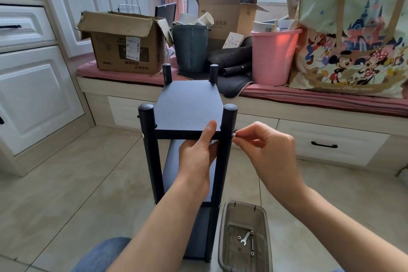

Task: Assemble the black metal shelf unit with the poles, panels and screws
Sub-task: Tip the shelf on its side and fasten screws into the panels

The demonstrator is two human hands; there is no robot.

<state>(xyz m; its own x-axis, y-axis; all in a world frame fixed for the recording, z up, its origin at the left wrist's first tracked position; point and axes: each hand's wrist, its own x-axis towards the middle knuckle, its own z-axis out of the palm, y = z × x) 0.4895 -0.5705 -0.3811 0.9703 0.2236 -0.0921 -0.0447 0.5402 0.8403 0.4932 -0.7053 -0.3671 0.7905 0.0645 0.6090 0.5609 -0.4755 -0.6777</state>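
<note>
The black metal shelf unit [187, 130] stood upright on the tiled floor [66, 183] directly in front of the person, its four poles rising just above the top panel [187, 104], with lower panels visible beneath. The left hand [196, 152] held the front edge of the top panel, thumb lying on the upper surface and fingers curled underneath, so its grip was closed on the panel. The right hand [265, 150] was at the outer side of the front right pole [227, 130], thumb and fingertips pinching a small silver screw [233, 134] that touched the pole at the level of the top panel. Another silver screw head [142, 135] showed on the front left pole [147, 130] at the same height. Just to the right of the unit's base, a translucent brown plastic tray [242, 236] lay on the floor, holding a small wrench [245, 238] and a few loose washers or nuts. Behind the unit ran a window seat carrying a cardboard box [123, 48], a grey bucket [191, 48], a pink bucket [273, 57] and a cartoon-printed bag [353, 40].
</note>
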